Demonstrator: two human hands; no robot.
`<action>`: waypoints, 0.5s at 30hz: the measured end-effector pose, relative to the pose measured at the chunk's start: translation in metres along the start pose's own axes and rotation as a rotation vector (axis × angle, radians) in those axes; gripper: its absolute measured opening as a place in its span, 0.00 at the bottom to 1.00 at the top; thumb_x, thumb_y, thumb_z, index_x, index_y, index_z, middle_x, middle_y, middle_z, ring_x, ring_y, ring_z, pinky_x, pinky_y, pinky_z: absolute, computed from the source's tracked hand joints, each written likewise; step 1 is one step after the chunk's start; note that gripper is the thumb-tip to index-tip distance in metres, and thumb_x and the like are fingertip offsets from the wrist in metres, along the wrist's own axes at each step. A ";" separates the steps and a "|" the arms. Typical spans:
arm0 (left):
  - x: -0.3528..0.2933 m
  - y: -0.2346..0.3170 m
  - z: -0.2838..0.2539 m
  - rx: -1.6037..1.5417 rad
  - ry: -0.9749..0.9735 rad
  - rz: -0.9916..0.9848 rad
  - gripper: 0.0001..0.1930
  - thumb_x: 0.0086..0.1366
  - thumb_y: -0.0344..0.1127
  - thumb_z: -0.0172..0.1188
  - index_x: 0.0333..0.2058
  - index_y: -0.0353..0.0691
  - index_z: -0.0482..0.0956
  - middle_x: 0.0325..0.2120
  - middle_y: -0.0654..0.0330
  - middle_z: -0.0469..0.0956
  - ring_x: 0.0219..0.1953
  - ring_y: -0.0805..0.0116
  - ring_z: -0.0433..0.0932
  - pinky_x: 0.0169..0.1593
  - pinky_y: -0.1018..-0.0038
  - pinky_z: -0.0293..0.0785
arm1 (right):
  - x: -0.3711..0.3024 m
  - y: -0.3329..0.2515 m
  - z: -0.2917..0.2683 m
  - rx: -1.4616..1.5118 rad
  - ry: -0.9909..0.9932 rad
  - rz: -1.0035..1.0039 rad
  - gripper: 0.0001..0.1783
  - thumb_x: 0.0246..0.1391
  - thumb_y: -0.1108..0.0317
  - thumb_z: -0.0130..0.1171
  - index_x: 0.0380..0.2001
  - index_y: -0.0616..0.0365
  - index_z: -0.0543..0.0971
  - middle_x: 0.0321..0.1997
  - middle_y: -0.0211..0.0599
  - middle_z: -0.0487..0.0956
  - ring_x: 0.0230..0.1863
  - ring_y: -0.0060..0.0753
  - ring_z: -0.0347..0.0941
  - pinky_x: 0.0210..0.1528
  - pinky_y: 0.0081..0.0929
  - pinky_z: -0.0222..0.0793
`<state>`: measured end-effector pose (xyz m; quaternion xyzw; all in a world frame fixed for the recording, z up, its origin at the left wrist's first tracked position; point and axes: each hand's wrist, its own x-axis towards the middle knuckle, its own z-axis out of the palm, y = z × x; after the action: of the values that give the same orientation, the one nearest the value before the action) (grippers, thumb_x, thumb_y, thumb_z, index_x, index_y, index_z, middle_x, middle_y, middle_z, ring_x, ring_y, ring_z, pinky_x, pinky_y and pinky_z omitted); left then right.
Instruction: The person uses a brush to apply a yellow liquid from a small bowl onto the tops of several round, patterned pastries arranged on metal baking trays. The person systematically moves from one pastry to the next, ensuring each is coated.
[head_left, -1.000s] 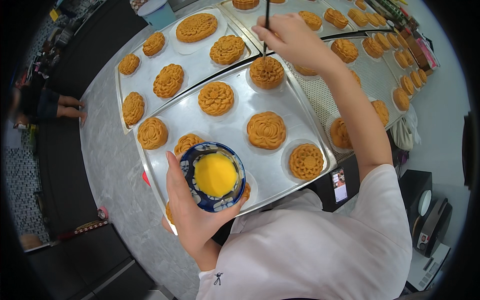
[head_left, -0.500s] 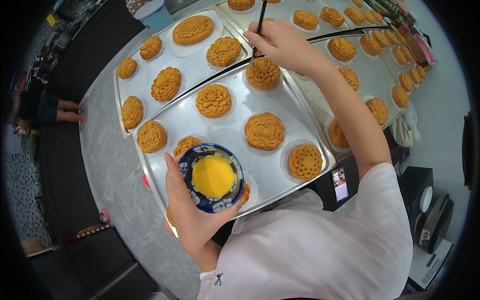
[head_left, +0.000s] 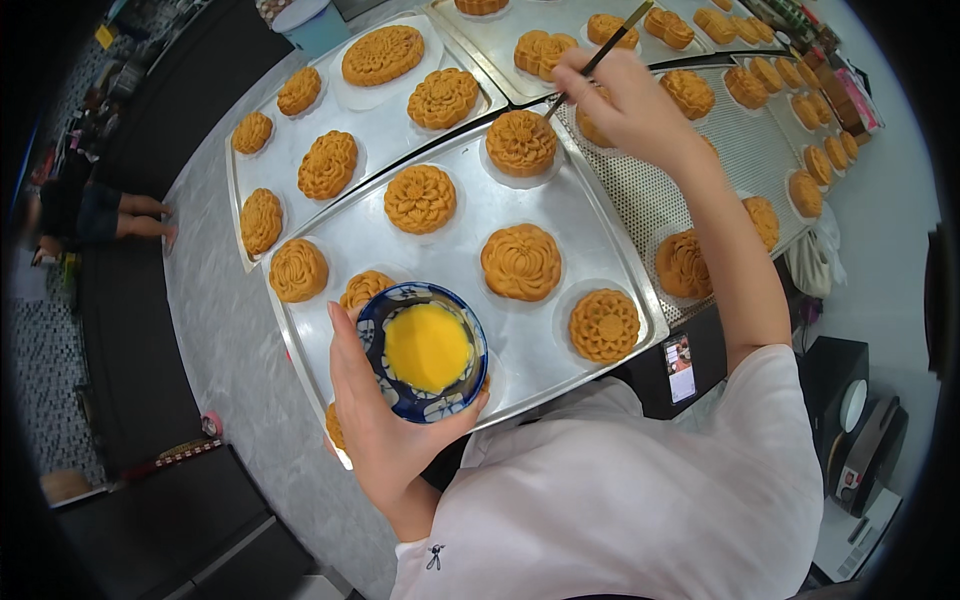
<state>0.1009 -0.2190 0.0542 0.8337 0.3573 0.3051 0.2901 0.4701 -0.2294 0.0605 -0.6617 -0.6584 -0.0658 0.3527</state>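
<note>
My left hand is wrapped round a blue-and-white patterned bowl, which holds yellow liquid that looks like beaten egg. The bowl is over the near-left part of a metal baking tray, partly hiding mooncakes beneath. At the tray's far right corner, my right hand grips a thin dark-handled brush. The brush slants down to the left, and its tip is at the right side of a flower-patterned mooncake. More golden mooncakes, such as one with curved petals, sit on round papers.
A second tray of mooncakes adjoins on the left. To the right is a perforated tray holding several more, with another tray behind. A phone lies beside my right arm. Another person stands at the far left.
My right hand has moved to the right and slightly nearer. The brush, nearly upright over the mooncake's top before, now leans right with its tip at the mooncake's side. The bowl stays in place.
</note>
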 end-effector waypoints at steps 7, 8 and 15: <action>-0.010 0.007 0.006 0.035 0.053 -0.063 0.73 0.31 0.44 0.86 0.75 0.34 0.49 0.60 0.39 0.70 0.61 0.43 0.73 0.62 0.57 0.71 | 0.000 0.000 -0.005 0.057 -0.161 -0.089 0.15 0.69 0.61 0.52 0.33 0.61 0.77 0.24 0.43 0.75 0.34 0.52 0.74 0.46 0.45 0.67; -0.013 0.010 0.008 0.031 0.063 -0.074 0.73 0.31 0.44 0.86 0.75 0.34 0.49 0.60 0.39 0.70 0.61 0.43 0.73 0.62 0.57 0.71 | -0.002 0.003 -0.008 -0.037 -0.104 -0.094 0.15 0.69 0.61 0.52 0.33 0.61 0.77 0.24 0.44 0.75 0.34 0.52 0.74 0.46 0.45 0.67; -0.033 0.023 0.015 0.049 0.126 -0.085 0.73 0.31 0.44 0.86 0.74 0.33 0.50 0.60 0.40 0.70 0.61 0.44 0.72 0.62 0.56 0.70 | -0.019 -0.011 -0.005 0.292 -0.179 -0.069 0.13 0.68 0.61 0.53 0.35 0.59 0.79 0.30 0.43 0.79 0.40 0.50 0.76 0.52 0.46 0.65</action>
<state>0.1029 -0.2613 0.0507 0.8038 0.4172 0.3356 0.2594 0.4594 -0.2493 0.0585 -0.5837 -0.7119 0.0777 0.3826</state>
